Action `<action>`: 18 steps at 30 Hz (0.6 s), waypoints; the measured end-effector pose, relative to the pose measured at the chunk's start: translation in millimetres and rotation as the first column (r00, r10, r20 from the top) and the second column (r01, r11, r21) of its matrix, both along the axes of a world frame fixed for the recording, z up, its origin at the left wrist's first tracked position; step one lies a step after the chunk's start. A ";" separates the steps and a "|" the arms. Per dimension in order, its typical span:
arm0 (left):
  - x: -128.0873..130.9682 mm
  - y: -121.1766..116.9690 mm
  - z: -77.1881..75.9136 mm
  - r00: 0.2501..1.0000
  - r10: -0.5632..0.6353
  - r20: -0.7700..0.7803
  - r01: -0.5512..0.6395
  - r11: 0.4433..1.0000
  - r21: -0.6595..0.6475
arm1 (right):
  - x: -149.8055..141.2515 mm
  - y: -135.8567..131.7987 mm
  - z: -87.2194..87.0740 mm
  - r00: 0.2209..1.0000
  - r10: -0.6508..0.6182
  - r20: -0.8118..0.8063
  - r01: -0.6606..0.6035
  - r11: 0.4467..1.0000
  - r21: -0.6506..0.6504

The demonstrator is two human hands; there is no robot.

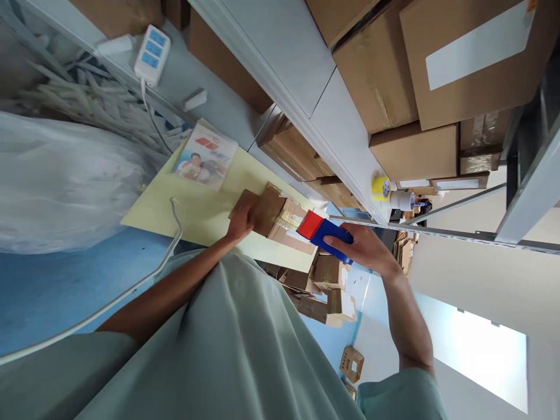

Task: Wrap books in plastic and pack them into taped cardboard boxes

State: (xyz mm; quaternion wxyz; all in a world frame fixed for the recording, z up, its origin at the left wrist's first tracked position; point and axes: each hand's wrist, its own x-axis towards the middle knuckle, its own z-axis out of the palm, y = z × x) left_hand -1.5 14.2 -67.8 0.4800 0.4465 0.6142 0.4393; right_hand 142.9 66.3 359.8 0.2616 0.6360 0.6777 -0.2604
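Note:
The view is tilted steeply. A small brown cardboard box (280, 219) lies on a pale yellow tabletop (192, 210). My left hand (241, 223) rests on the box's near end, fingers curled over it and pressing it down. My right hand (365, 248) is wrapped round the blue handle of a tape dispenser (321, 231) with a red head. The dispenser's head touches the box's far end, where clear tape shines across the top.
A printed booklet (205, 156) lies on the table's far part. A white power strip (151, 51) and its cable (175, 230) run past. Cardboard boxes (459, 58) fill grey shelves, with tape rolls (381, 188) on one. More boxes (328, 291) sit on the blue floor. A white plastic bag (56, 181) lies left.

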 end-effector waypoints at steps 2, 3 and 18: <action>-3.1 -0.2 10.5 0.999 -0.034 0.015 0.034 0.999 0.029 | 1.7 0.1 1.5 1.000 0.003 0.002 -0.003 1.000 -0.011; -3.8 1.1 18.2 0.997 -0.075 0.032 0.073 0.995 0.066 | 3.1 0.3 1.7 1.000 0.014 0.004 -0.014 1.000 -0.010; 2.1 34.5 48.8 0.886 -0.373 -0.275 0.419 0.898 0.133 | 49.8 7.9 -15.4 0.995 0.078 0.056 -0.078 0.997 0.002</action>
